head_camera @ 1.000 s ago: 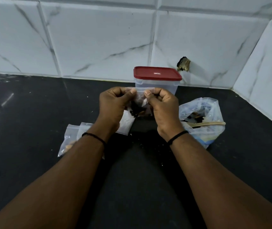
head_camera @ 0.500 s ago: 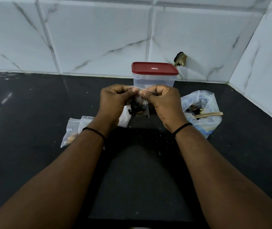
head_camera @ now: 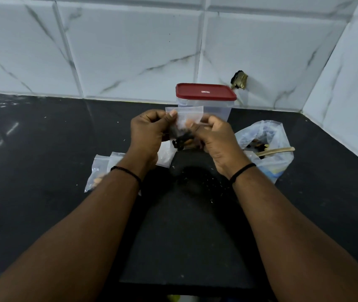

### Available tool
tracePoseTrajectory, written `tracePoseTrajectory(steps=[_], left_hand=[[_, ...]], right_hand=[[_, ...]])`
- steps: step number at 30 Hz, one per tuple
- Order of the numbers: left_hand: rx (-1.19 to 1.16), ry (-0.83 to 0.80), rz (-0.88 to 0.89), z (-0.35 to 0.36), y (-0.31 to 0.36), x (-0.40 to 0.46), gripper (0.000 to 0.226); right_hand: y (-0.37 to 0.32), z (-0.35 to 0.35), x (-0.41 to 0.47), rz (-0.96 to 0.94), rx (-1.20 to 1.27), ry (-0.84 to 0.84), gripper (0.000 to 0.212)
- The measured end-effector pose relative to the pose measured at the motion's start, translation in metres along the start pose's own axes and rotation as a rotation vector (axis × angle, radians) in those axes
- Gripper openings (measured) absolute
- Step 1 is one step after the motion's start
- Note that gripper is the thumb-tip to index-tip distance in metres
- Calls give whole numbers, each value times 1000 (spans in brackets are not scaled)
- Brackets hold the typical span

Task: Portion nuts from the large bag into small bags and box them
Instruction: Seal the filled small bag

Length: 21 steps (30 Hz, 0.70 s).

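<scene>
Dim, cool, even light; the white tiled wall (head_camera: 130, 46) is the brightest area; the black counter (head_camera: 43, 214) shows pale streaks of glare at far left; a soft dark shadow lies near, between the forearms; wide-angle bending curves the tile lines at the edges; fine detail is slightly soft.

I note a black tabletop (head_camera: 43, 149) scattered with pale crumbs (head_camera: 204, 182). Behind it runs a white marble-veined tiled wall (head_camera: 130, 51), with a rough dark hole (head_camera: 239, 80) near its base. Each of my wrists carries a black band (head_camera: 242, 171).
</scene>
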State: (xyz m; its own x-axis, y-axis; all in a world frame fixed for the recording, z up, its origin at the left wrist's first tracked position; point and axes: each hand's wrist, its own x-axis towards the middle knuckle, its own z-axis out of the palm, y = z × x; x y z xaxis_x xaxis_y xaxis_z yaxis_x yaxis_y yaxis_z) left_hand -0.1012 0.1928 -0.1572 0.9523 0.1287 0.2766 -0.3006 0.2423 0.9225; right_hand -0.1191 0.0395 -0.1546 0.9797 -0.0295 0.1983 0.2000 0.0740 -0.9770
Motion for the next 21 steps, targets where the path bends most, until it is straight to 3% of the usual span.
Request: tracePoseTrajectory(steps=[4,7,10,14,21], left_hand=[[-31,36,8,3,1,-3,16],[-63,30,38,6,1,-5,16],[-18,62,62,5,1,-4,17],[-97,134,23,3,2,-1,17],[-128,206,2,-7,16,-5,18]], right_hand=[[-2,9,-6,-17,39,36,15],[-3,12,-9,-74,54,24,19],[-2,10,-9,-82,-11,4,23],[3,8,-8,22,-158,-77,7],[6,18,-9,-38,-262,-108,6]])
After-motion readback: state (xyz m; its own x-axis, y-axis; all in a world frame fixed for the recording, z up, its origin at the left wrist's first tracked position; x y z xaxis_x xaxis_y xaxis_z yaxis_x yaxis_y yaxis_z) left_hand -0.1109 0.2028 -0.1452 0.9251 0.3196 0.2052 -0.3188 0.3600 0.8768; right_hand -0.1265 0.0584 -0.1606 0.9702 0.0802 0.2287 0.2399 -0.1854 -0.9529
